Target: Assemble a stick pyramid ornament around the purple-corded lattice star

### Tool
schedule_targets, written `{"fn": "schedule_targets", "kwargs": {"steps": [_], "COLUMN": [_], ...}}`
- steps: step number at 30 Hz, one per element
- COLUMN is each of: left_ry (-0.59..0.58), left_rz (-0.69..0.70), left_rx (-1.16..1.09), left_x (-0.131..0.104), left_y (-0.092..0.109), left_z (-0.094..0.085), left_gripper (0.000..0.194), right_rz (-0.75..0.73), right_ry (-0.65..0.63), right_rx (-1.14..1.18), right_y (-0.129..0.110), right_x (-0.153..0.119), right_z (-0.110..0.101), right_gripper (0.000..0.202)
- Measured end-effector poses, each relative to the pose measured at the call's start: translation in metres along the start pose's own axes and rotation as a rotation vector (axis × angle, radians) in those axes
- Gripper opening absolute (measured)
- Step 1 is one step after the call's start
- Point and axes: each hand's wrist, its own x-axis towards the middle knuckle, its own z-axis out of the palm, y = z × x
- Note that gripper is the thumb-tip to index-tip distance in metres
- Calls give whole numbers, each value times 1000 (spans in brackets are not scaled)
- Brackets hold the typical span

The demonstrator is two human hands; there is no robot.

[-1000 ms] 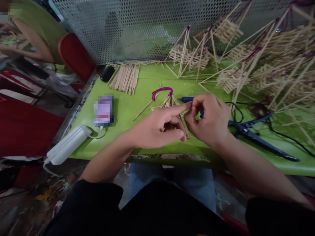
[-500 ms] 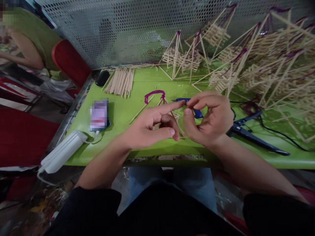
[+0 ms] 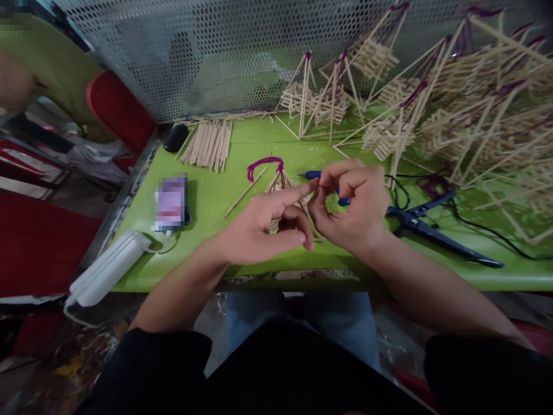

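My left hand (image 3: 268, 225) has its index finger stretched out, thumb apart and the other fingers curled, with nothing seen in it. My right hand (image 3: 352, 207) is closed, its thumb and forefinger pinched right at the tip of my left index finger; whatever they hold is too small to make out. Below and behind my hands stands a small stick frame (image 3: 276, 183), partly hidden, with a purple cord loop (image 3: 264, 161) tied at its top. A blue glue gun (image 3: 311, 174) lies just behind my right hand, mostly covered by it.
Dark-handled cutters (image 3: 432, 230) and a black cable lie to the right. Many finished stick frames (image 3: 380, 132) with purple cords crowd the back right. Loose sticks (image 3: 207, 144), a black mouse-like object (image 3: 175, 137), a phone (image 3: 171, 202) and a white power strip (image 3: 108, 268) are on the left.
My right hand has shifted slightly left, its pinched fingers closer against my left index fingertip. The person at the far left has leaned or moved an arm.
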Motion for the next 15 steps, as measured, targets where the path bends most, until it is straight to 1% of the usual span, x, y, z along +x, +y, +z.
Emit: {"fn": "schedule_targets", "kwargs": {"steps": [4,6,9,13,15], "left_ry": [-38,-57,-75,-85,-89], "left_rz": [-38,-36,-23,2,-9], "left_rx": [-3,-18,-56,-123,-145], "left_x": [0,1,3,5,5], "left_y": [-7,-11,-15,-17,-17], "left_z": [0,0,1,2,3], "left_gripper": [83,86,89,89,89], "right_rz": [68,82,71,48,51], "right_ry": [-47,-42,-24,-33,-39], "right_rx": [-1,-34,-82,-134,-151], "right_y": [2,1,1,0,0], "right_x": [-4,-4,-3,-1,-1], "right_z": [1,1,1,0,-1], "right_gripper": [33,32,30,30,31]}}
